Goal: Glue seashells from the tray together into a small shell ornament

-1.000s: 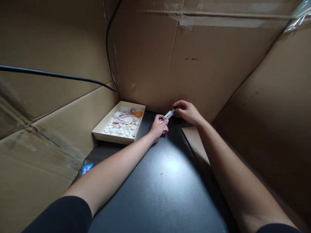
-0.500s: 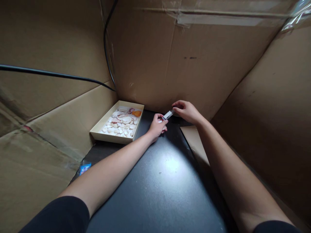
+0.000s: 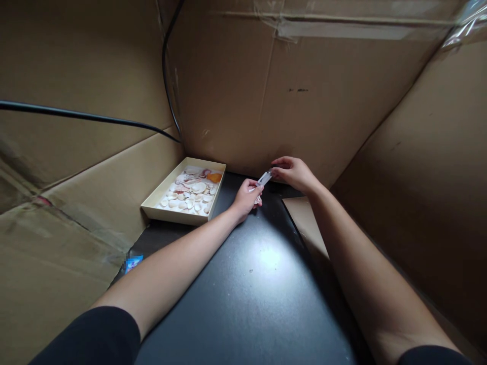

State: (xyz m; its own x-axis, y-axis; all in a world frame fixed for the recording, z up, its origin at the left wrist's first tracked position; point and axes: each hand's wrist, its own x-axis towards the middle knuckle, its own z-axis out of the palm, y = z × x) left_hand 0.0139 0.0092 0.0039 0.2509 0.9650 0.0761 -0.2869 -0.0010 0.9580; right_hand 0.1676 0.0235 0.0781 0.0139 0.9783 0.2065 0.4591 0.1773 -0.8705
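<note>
While both forearms reach forward over the dark desk (image 3: 243, 309), the 2 hands meet near its far edge, at a slim clear tube (image 3: 265, 178). The tube slants between them, its lower end toward the left hand (image 3: 246, 201) and its upper end toward the right hand (image 3: 296, 175). The left hand pinches the lower end between thumb and forefinger, its other fingers curled around a pale ribbed piece (image 3: 258, 199), too small to identify with certainty. The right hand, with thumb and fingertips bent together, pinches the tube's upper end; any small part between those fingertips is too hidden to make out.

In the desk's far left corner, left of the hands, sits a shallow cream box (image 3: 175, 215). White and pinkish shells (image 3: 198, 187) fill much of its floor, and 1 orange shell (image 3: 214, 178) lies near the box's far right corner. By the desk's left edge, next to the left forearm, is a small blue packet (image 3: 134, 263), partly pixelated. A flat piece of cardboard (image 3: 304, 220) lies along the right edge, partly covered by the right forearm.

Cardboard walls (image 3: 228, 101) rise on 3 sides, and black cable (image 3: 83, 117) runs across the left wall into the corner behind the box. Dark sleeves (image 3: 95, 334) cover the upper arms.
</note>
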